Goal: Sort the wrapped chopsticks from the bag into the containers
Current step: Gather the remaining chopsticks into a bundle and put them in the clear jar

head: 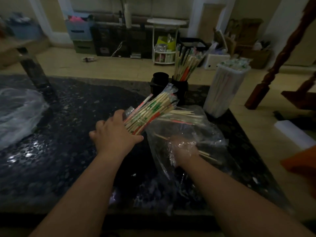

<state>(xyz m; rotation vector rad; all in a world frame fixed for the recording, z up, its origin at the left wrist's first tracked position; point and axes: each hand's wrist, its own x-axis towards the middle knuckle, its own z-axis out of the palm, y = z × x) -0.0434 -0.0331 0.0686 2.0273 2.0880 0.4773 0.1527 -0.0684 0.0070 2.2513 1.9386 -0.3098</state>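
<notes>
Both forearms reach out over the dark speckled counter [68, 117], and the clear plastic bag [212, 134] lying open on it serves as the landmark. Just left of the bag, the left hand [116, 132] wraps its fingers and thumb round the lower end of a bundle of wrapped chopsticks [150, 112]. The bundle's long axis slants up and away to the right, so its free tips point over the bag's far edge. Beyond that far edge stand two black cups, one already holding chopsticks [181, 89] and one that looks empty [159, 81]. A tall pale container [222, 93], packed full, stands off the bag's far right corner. The bundle's tips lie closest to the black cups, so the left hand is the nearer one for a drop there. The right hand [183, 149] is inside the bag, seen through the film. I cannot tell whether it pinches anything. Loose chopsticks [179, 115] lie across the bag's far part, beyond its fingers.
</notes>
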